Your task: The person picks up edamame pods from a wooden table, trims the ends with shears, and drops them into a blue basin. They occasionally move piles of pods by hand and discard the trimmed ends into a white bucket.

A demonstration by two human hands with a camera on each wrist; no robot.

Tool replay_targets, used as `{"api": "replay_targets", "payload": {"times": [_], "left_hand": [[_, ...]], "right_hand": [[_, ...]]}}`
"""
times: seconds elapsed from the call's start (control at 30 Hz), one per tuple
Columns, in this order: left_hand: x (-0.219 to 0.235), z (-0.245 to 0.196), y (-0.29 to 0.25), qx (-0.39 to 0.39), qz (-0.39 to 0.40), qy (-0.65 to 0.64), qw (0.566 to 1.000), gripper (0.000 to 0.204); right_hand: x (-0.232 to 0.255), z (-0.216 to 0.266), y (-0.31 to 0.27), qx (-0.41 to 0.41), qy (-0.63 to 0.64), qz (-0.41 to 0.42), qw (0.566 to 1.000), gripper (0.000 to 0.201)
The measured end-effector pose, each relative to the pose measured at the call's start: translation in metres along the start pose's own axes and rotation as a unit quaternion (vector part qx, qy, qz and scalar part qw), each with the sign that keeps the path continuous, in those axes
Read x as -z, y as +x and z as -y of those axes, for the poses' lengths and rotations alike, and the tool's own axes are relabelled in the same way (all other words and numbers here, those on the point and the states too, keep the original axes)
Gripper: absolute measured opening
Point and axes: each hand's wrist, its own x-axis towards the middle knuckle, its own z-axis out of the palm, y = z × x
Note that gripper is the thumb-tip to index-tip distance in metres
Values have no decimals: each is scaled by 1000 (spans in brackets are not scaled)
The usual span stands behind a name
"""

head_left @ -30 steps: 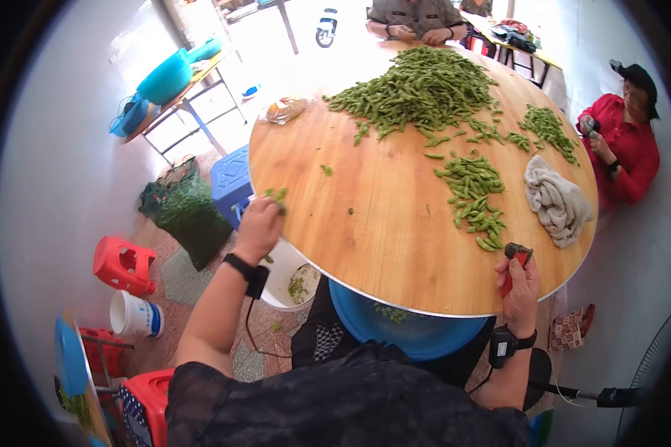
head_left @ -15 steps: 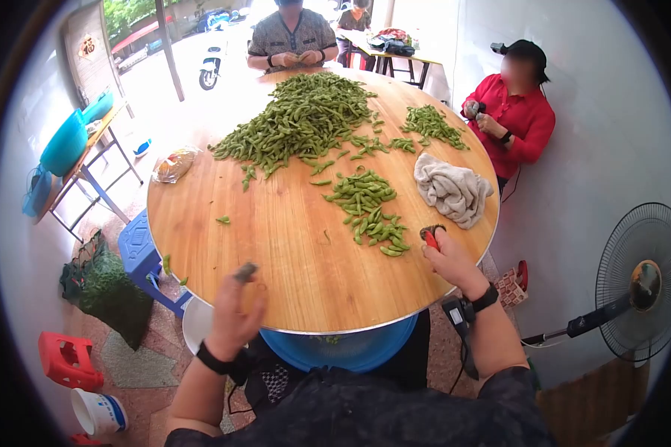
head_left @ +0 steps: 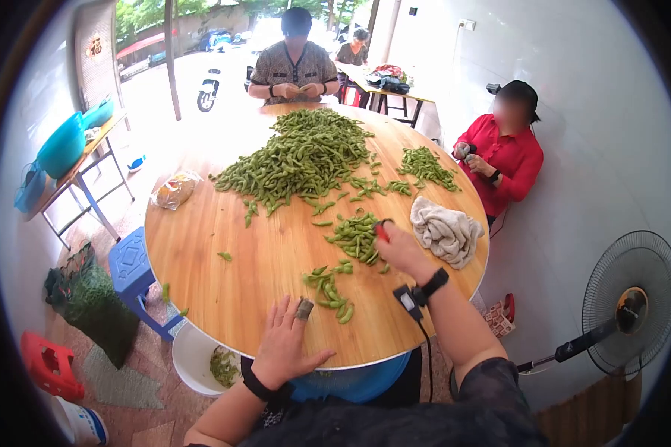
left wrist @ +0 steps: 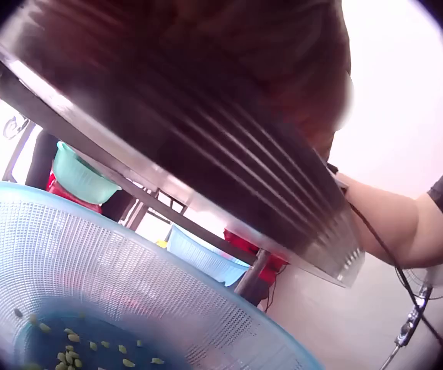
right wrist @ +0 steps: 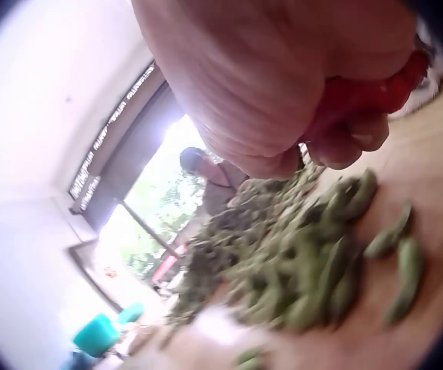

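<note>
My left hand (head_left: 287,343) lies on the round wooden table (head_left: 209,298) at its front edge, fingers straight and thumb spread. A grey-brown wrap (head_left: 303,308) covers one fingertip. A loose cluster of green soybean pods (head_left: 329,289) lies just beyond these fingers. My right hand (head_left: 402,252) curls round a small red-handled tool (right wrist: 360,99), whose working end is mostly hidden. This hand is at the right side of a small pile of pods (head_left: 354,237). In the right wrist view, pods (right wrist: 306,262) lie just below its fingers.
A large heap of pods (head_left: 298,153) sits farther back, with a smaller heap (head_left: 429,167) at right. A crumpled cloth (head_left: 447,231) lies by my right forearm. Under the table stands a blue mesh basket (left wrist: 129,262) with shelled beans (left wrist: 71,356). Two people face the table.
My left hand has come from the left edge and now lies on the table. My right hand has moved forward to the small pile, part of which now lies nearer my left hand.
</note>
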Motion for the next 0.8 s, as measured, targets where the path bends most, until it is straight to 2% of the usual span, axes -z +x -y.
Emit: {"api": "replay_targets", "payload": {"times": [0.03, 0.1, 0.17, 0.2, 0.27, 0.33, 0.47, 0.53, 0.6, 0.63, 0.67, 0.8], "left_hand": [[0, -1, 1, 5, 8, 13, 1000, 93], [0, -3, 2, 1, 9, 22, 1000, 94], [1, -3, 3, 35, 25, 16, 999, 95], [0, -4, 4, 23, 18, 10, 1000, 95], [-1, -3, 3, 41, 27, 18, 999, 96], [-2, -1, 3, 25, 25, 8, 999, 97], [-3, -2, 3, 33, 29, 13, 999, 97], [-3, -1, 3, -2, 37, 36, 999, 92], [-2, -3, 6, 3, 42, 42, 998, 86], [-4, -3, 8, -4, 23, 40, 999, 83], [-5, -2, 4, -4, 9, 39, 999, 81], [-5, -1, -2, 29, 9, 14, 999, 74]], "right_hand": [[-2, -20, 15, -4, -2, -6, 1000, 26], [-9, -69, 50, -28, -97, -71, 992, 30], [-21, -89, 60, -20, -127, -83, 988, 31], [-25, -91, 61, -12, -149, -84, 985, 32], [-20, -68, 59, -19, -107, -1, 994, 34], [-33, -53, 50, 34, -73, 29, 996, 34], [-57, -7, 16, 52, -59, 46, 996, 34], [-62, 4, -1, 63, -41, 54, 996, 35], [-67, 14, -13, 109, -35, 79, 990, 35], [-51, 29, -20, 100, -55, 104, 988, 33], [-59, 17, -18, 137, -44, 62, 988, 29], [-40, -3, -22, 72, 39, 31, 996, 27]]}}
